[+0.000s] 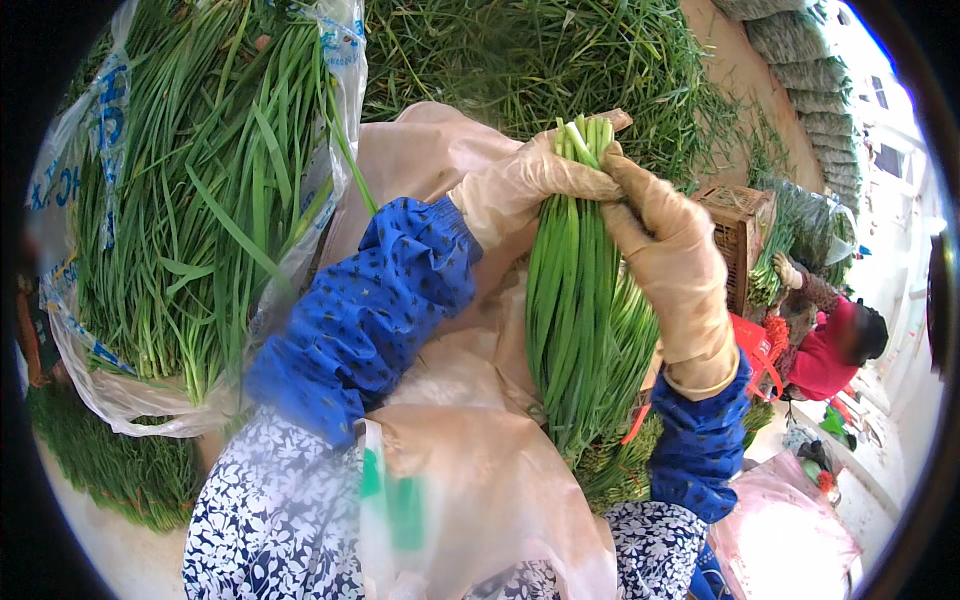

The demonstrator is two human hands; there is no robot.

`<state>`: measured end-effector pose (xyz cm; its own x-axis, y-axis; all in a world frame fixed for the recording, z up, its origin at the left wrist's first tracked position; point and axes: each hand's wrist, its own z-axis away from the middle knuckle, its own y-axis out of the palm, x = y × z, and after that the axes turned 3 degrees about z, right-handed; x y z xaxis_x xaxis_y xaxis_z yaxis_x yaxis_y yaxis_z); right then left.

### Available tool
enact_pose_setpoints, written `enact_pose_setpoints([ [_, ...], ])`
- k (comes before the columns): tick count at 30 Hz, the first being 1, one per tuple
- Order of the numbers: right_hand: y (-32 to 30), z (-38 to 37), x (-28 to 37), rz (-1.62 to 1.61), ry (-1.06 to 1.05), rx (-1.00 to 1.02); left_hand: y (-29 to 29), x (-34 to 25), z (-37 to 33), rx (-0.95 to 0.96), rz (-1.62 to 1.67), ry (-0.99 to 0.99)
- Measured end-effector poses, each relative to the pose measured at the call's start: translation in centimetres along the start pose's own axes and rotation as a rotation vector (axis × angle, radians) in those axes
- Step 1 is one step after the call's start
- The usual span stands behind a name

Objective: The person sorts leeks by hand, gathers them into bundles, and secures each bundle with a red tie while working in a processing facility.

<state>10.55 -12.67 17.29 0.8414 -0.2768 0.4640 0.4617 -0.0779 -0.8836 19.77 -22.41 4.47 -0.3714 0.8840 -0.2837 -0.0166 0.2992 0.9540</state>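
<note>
Both my hands wear beige rubber gloves, with blue patterned sleeves behind them. A bundle of green chives (570, 310) hangs between them in front of me, pale cut ends up and long leaves drooping down. My left hand (535, 182) is closed round the bundle just below the cut ends. Opposite it, my right hand (672, 225) grips the same stalks, its fingertips meeting those of the left. Whether a tie runs round the stalks is hidden by the gloves. A pale brown plastic sheet (480, 465) covers my lap beneath.
At the left stands a clear plastic bag (345, 45) with loose chives (200, 190). Loose green leaves (540, 60) are heaped ahead. To the right are a brown crate (730, 235), a red bag (752, 345), a pink sheet (780, 505) and another person in red (825, 355) handling greens.
</note>
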Motion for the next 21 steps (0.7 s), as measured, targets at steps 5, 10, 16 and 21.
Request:
enact_pose_setpoints([
  [5,-2.1,-3.5,-0.4,0.308,-0.379,0.102,-0.2,-0.4,0.3,-0.046,-0.003,-0.003],
  [10,-3.1,-7.0,-2.2,0.356,-0.638,0.058,1.0,-0.9,1.0,-0.098,0.032,-0.136],
  [16,-5.5,-9.9,-8.5,0.706,-0.088,-0.169,0.6,-1.1,0.5,0.003,0.024,-0.107],
  [21,-0.3,2.2,-4.0,-0.081,0.385,0.051,0.6,-1.2,0.4,-0.003,-0.082,-0.085],
])
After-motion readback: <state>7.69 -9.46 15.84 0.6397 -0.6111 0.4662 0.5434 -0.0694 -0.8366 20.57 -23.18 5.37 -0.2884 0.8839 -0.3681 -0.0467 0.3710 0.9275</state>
